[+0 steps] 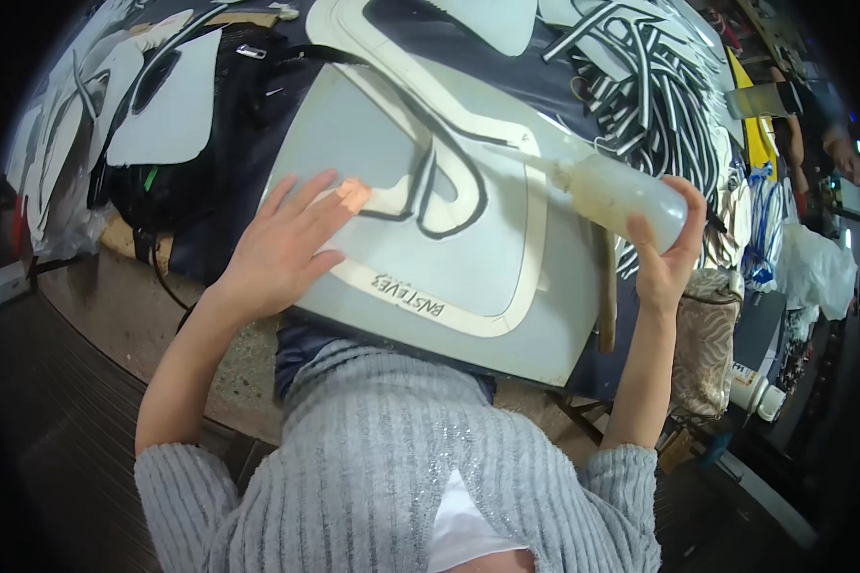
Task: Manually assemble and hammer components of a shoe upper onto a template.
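My right hand (pixel 669 244) is wrapped round the base of a cloudy, translucent squeeze bottle (pixel 631 199), tilted so its thin nozzle points left over a cream cut-out frame (pixel 535 239). My left hand (pixel 291 239) lies flat with fingers spread at the frame's left side, an orange wrap (pixel 354 195) on one fingertip. The frame bears dark handwriting on its near edge and rests on a grey board (pixel 569 320). Inside it lies a cream looped piece with a dark edge (pixel 459 186). Whether the nozzle tip touches the frame, I cannot tell.
Black-and-white strips (pixel 645 95) are heaped at the back right. White cut panels (pixel 172 105) lie at the left, partly over a black bag. A patterned pouch (pixel 707 339) stands right of my right forearm. Another person's arm (pixel 795 143) shows at the far right.
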Demonstrator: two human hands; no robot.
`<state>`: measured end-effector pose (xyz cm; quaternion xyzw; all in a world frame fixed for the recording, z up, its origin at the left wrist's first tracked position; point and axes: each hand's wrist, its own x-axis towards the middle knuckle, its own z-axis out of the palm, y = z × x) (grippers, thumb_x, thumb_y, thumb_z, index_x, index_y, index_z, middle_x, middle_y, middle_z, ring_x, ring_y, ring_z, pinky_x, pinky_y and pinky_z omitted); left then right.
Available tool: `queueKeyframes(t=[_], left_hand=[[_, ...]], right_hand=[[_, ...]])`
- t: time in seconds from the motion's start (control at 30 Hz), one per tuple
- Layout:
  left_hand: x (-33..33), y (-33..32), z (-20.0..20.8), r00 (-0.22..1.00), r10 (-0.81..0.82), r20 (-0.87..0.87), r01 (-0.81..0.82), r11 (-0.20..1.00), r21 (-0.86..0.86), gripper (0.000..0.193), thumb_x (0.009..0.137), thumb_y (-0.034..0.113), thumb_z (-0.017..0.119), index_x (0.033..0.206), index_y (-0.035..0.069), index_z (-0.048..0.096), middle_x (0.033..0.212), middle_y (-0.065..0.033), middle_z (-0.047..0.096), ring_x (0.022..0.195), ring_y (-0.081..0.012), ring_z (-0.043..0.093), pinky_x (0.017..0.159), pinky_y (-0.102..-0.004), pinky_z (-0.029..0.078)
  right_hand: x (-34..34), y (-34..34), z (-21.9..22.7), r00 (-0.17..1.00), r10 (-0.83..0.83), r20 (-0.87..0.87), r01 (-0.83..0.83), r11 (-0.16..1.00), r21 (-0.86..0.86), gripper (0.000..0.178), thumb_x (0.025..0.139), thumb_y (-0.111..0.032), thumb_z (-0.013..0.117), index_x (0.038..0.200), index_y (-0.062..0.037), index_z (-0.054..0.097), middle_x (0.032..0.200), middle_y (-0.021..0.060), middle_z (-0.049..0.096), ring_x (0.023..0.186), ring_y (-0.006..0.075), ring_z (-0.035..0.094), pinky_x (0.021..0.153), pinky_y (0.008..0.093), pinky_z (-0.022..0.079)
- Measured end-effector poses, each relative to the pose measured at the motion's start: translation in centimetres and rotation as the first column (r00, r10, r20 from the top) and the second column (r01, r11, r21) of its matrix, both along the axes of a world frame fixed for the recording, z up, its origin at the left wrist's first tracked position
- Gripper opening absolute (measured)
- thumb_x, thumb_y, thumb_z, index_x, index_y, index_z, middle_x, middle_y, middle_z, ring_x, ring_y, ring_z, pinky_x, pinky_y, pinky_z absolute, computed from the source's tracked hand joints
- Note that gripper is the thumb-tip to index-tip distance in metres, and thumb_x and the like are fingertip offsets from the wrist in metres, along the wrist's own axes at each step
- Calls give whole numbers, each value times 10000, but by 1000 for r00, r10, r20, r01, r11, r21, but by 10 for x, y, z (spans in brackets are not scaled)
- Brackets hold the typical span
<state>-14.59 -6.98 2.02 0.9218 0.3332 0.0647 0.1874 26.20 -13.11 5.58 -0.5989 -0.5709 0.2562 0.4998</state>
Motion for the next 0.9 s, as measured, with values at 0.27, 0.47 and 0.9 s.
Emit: queueKeyframes(t=[0.27,0.47,0.9], left_hand=[[3,-1,-3,1000,4,26,-5,998,63,548,850,185,628,1384,103,537,1415,-80,528,1380,-290,414,1156,-503,271],[2,0,-4,1000,25,19,-26,999,22,533,846,206,625,1355,65,561,1407,-118,531,1377,-320,419,1151,-516,269],[-2,-4,-17,951,67,302,-148,955,256,491,845,218,665,1316,104,585,1385,-76,537,1375,-270,435,1119,-504,330]], right_hand=[[-20,57,19,847,355,395,-449,876,175,510,697,38,787,1151,-15,561,1085,163,585,981,272,595,856,350,487],[1,41,36,710,433,555,-541,840,37,489,736,-45,814,1128,-43,521,1081,180,576,976,322,601,846,426,510],[11,12,18,837,216,503,-357,912,201,506,799,-128,792,1203,-69,492,1183,200,549,1058,341,606,857,433,541]])
